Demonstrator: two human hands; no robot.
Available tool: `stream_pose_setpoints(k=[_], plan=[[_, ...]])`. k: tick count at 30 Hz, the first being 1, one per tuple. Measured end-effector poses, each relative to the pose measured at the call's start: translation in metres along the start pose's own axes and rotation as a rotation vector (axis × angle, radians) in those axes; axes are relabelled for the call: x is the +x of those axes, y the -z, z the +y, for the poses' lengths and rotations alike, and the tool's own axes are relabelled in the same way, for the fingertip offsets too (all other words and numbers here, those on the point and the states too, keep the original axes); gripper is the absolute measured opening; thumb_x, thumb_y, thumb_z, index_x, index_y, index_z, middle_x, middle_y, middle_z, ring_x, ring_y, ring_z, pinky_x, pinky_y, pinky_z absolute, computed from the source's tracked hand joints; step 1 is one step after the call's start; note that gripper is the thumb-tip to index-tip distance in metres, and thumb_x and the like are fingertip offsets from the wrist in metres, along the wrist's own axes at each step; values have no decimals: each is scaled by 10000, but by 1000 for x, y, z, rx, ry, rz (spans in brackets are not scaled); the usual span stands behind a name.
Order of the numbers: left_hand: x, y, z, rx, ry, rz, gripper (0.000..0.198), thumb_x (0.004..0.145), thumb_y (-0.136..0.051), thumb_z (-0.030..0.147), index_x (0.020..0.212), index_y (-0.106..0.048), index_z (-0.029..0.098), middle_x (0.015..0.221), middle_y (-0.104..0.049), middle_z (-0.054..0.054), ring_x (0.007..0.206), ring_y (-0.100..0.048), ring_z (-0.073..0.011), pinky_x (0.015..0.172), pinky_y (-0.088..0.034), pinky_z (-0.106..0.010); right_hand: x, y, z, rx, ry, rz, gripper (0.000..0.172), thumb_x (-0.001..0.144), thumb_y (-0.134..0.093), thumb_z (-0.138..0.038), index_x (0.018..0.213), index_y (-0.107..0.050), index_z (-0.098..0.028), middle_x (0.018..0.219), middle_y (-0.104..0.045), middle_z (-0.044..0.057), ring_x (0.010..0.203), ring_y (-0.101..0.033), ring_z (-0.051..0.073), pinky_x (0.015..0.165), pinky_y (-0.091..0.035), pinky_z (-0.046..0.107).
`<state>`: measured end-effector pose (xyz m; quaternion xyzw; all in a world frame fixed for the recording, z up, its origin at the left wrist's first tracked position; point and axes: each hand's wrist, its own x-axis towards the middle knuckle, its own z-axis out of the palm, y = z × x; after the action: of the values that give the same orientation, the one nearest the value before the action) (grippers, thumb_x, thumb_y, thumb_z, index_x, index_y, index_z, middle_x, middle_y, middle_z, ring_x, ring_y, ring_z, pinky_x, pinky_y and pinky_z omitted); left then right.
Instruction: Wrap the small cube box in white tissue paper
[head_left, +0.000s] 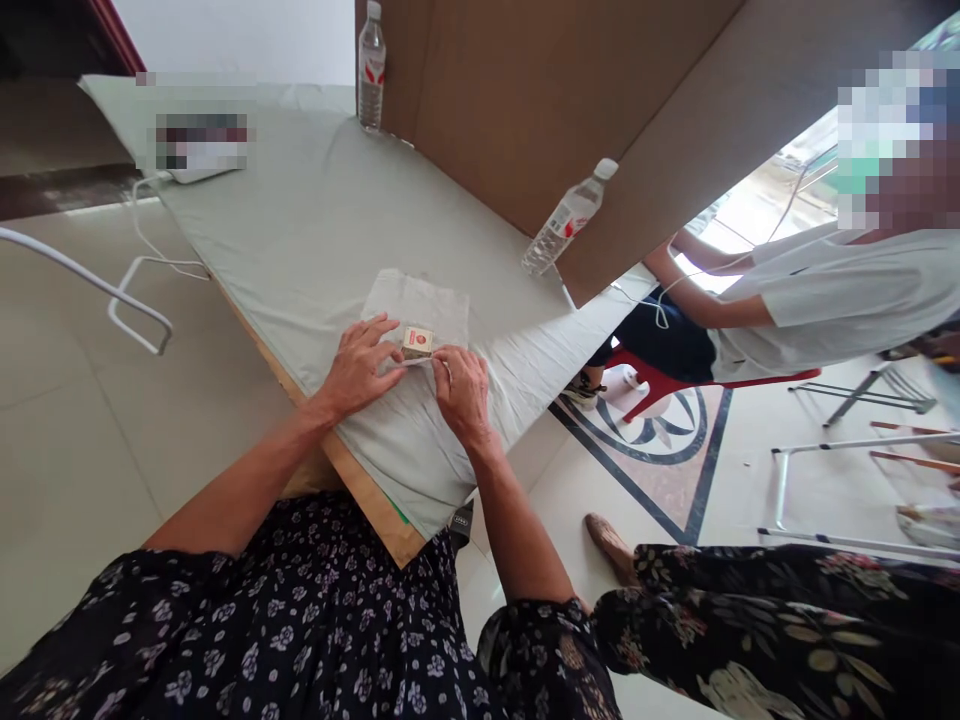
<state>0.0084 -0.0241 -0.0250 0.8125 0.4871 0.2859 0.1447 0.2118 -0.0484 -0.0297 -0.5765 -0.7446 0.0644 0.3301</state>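
From my distant seat I see the left hand (361, 362) with its fingers parted, thumb low and forefinger near the left side of a small box (418, 342). The right hand (461, 388) has its fingers bunched at the box's near right corner; I can't tell whether they pinch the box, the thin sheet, or neither. The box lies on that see-through sheet (444, 305), towards its near edge, printed face up.

I'd judge the box light and fairly stiff, perhaps thin card that could dent under a hard squeeze, so I'd favour opposite sides, held gently. The sheet looks limp, creased and maybe slippery; its edges or corners seem the best hold.

Under both is a pale cloth (300, 220) on the table. Beyond stand two bottles (574, 215) by a brown board (525, 110).
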Motion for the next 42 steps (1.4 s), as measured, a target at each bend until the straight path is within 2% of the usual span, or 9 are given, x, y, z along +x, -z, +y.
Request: stream_pose_setpoints(k=[3,7,11,15,22,27,36,39,42], plan=[[21,-7,3,-148,61,82,111,880,-627,291,820,-691,222,1402,-698,-108,1408,-574,-292,1215,-403,-497,16,-2,10,75,-42,13,206,1031,-507,-350,920,-645,-245,1153,-754,92,1071,-674,256,977,-471,416],[39,-15,2,-343,188,110,106,837,-611,300,796,-647,209,1283,-757,-121,1172,-710,-268,1044,-534,-431,41,-13,27,326,-86,-31,218,985,-541,-412,865,-603,-241,1192,-750,96,1114,-679,235,1002,-490,388],[46,-22,-2,-474,274,138,147,813,-609,337,763,-612,198,1163,-785,-121,1039,-733,-255,968,-552,-415,51,-27,36,576,-167,-83,292,928,-561,-517,840,-587,-240,1106,-769,71,1001,-695,202,934,-524,348],[44,-28,-5,-573,267,154,175,795,-614,372,751,-586,205,1113,-780,-100,1000,-715,-220,949,-553,-384,45,-34,33,636,-202,-20,305,876,-598,-538,815,-591,-240,1048,-770,67,943,-695,206,904,-531,353],[35,-32,-6,-625,213,198,242,792,-639,433,749,-605,197,1091,-769,-108,963,-703,-208,902,-543,-360,34,-28,23,604,-172,35,299,888,-595,-533,824,-594,-241,1043,-771,68,967,-699,214,940,-528,372],[36,-32,-5,-681,238,249,241,747,-668,426,721,-626,190,1002,-773,-96,890,-691,-193,869,-527,-344,36,-27,17,595,-198,64,270,881,-569,-503,821,-592,-241,977,-768,52,908,-692,190,887,-530,337],[44,-32,-2,-680,296,211,150,705,-667,330,678,-615,192,913,-772,-60,810,-663,-162,830,-521,-311,42,-29,21,498,-288,7,153,886,-597,-362,820,-591,-223,791,-686,0,756,-622,159,769,-493,300],[45,-29,0,-672,304,195,138,700,-655,315,665,-599,193,880,-766,-53,790,-652,-157,813,-516,-302,36,-23,17,285,-247,115,126,944,-575,-310,892,-636,-212,928,-735,48,898,-658,196,875,-478,352],[45,-28,0,-656,293,172,132,701,-645,310,669,-597,191,838,-750,-40,779,-645,-154,802,-509,-295,24,-13,6,16,-84,231,176,1013,-545,-280,975,-704,-217,1145,-755,101,1123,-644,243,1019,-406,419]])
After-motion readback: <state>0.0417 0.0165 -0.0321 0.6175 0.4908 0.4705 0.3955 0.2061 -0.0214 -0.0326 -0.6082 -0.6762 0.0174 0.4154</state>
